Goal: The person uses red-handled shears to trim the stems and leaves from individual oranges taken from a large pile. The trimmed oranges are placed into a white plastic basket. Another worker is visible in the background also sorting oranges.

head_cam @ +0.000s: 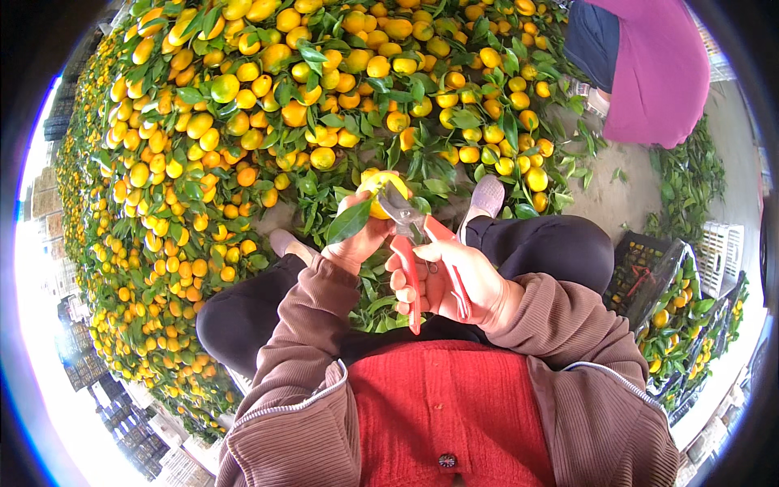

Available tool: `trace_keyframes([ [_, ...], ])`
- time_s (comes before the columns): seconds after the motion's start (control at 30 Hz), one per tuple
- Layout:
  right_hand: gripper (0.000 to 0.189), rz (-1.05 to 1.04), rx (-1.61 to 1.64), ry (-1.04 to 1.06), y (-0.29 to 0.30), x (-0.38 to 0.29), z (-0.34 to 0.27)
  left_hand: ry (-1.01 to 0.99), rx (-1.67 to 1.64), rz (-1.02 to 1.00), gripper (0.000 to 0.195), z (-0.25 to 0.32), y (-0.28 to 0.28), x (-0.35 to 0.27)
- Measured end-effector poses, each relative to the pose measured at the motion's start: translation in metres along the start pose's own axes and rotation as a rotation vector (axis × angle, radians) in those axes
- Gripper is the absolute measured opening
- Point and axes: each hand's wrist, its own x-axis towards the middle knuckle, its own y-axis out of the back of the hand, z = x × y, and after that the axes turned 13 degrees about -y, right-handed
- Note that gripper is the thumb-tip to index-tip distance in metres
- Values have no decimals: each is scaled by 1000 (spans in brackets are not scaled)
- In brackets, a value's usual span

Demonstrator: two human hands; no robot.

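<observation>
My left hand (363, 238) holds a yellow-orange citrus fruit (378, 209) above the floor between my knees. A green leaf (350, 221) hangs from the fruit's near side. In my right hand (464, 277) is a pair of pruning shears (414, 286) with red handles. The handles are spread apart, and a small spring shows between them. Against the fruit's right side lie the metal blades (398, 207), covering part of it. Whether the blades touch a stem cannot be made out.
A large heap of citrus fruit with leaves (201, 128) spreads ahead and to the left. Cut leaves (377, 298) lie between my legs. At right stand a dark crate (633, 268), a white plastic crate (721, 259) and fruit in a lined crate (675, 329). Another person (657, 73) is at upper right.
</observation>
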Motion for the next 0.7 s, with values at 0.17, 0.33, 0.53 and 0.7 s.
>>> trace_keyframes([
  [0.17,27,61,16,-41,-1,-1,0,17,-68,39,57,-2,10,2],
  [0.33,26,80,-99,23,-7,-4,-3,169,-126,138,61,-4,53,25],
  [0.53,16,228,0,22,-2,-6,-19,64,1195,184,34,-29,118,153],
  [0.7,21,301,68,105,5,-7,-32,16,2282,-629,42,-59,125,221],
])
